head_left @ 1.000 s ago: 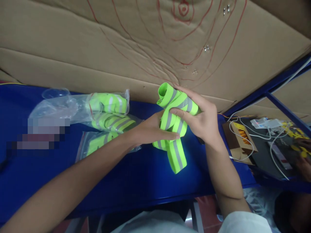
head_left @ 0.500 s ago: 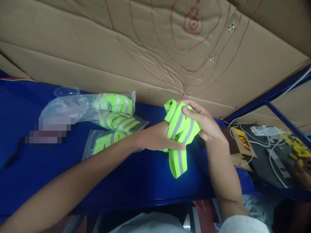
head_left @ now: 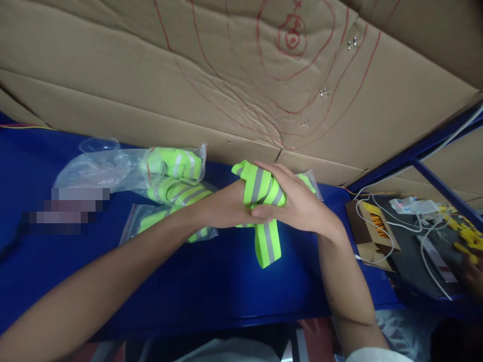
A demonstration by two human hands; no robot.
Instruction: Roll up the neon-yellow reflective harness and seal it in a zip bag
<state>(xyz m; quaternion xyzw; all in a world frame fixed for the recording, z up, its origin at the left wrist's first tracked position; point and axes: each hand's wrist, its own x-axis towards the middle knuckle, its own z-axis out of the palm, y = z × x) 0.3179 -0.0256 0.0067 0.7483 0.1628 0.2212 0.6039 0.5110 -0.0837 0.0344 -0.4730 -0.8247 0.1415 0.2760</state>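
Note:
A bundle of neon yellow-green reflective strap (head_left: 260,186) with grey stripes is between my two hands, above the blue table (head_left: 211,281). My left hand (head_left: 232,203) grips it from the left, fingers mostly hidden behind the strap. Wrapped over its right side is my right hand (head_left: 294,196), the thumb lying across the front near the left thumb. One loop of strap hangs below the hands. To the left lie several clear zip bags (head_left: 179,166) with similar straps inside. Partly hidden behind my right hand is another bagged strap (head_left: 307,182).
A cardboard wall (head_left: 211,100) with red drawn lines stands behind the table. On the left lie clear plastic film (head_left: 96,168) and a round clear lid (head_left: 98,145). An open carton (head_left: 372,234), white cables and yellow pieces (head_left: 470,234) are at the right, beside another person's hand (head_left: 471,274).
My right hand has moved left and down, closing over the strap bundle. The bundle has shifted slightly left and looks more compact. The bagged strap behind my right hand has come into view.

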